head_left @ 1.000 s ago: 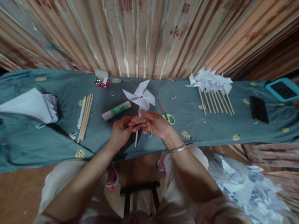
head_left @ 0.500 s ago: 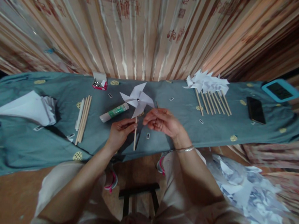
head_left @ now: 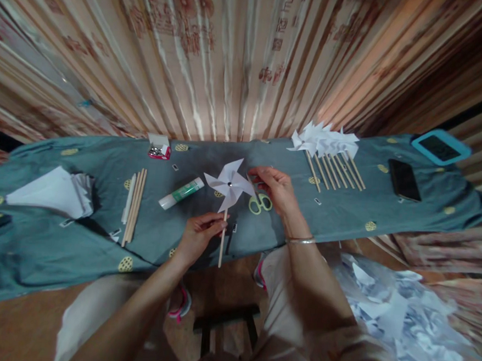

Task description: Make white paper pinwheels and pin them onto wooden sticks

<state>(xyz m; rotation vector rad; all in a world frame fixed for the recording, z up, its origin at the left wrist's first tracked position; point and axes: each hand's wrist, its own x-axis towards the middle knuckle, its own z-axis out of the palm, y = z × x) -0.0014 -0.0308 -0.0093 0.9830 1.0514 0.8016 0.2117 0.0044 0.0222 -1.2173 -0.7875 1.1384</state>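
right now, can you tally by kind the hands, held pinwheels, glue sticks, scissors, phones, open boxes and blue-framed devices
Left hand and right hand: 2
Held pinwheel: 1
Glue stick: 1
Scissors: 1
Phone: 1
Open box: 1
Blue-framed device: 1
Total: 8

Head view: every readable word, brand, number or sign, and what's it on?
Nothing readable.
Glue stick: green label, print blurred.
Box: any print too small.
Blue-framed screen: blurred.
Curtain: red characters, too blurred.
Cloth: small printed marks, too small.
Pinwheel: no text visible.
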